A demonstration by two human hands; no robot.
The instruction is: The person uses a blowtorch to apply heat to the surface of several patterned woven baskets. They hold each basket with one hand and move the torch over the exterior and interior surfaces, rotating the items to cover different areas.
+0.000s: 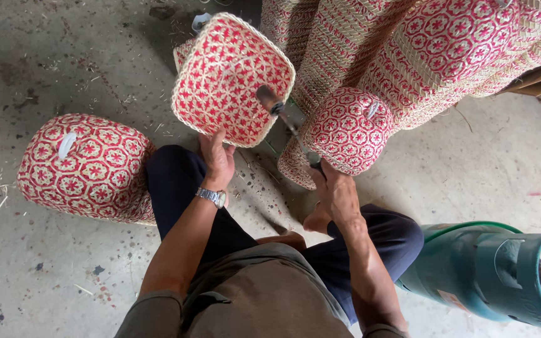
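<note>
At the bottom of the frame my knees are bent in dark trousers, and a green gas cylinder [489, 275] lies on the floor [45, 275] at lower right. My left hand [217, 159], watch on the wrist, is closed on the lower edge of a red-and-straw woven lid [233, 78], holding it tilted up in the upper middle. My right hand [333, 191] is wrapped tight around the handle of a torch [289, 122], whose nozzle touches or sits just in front of the lid's right side. A round woven basket [349, 128] sits just beyond that hand. Another woven basket [86, 166] rests at left. Stacked baskets [439, 44] fill the upper right.
</note>
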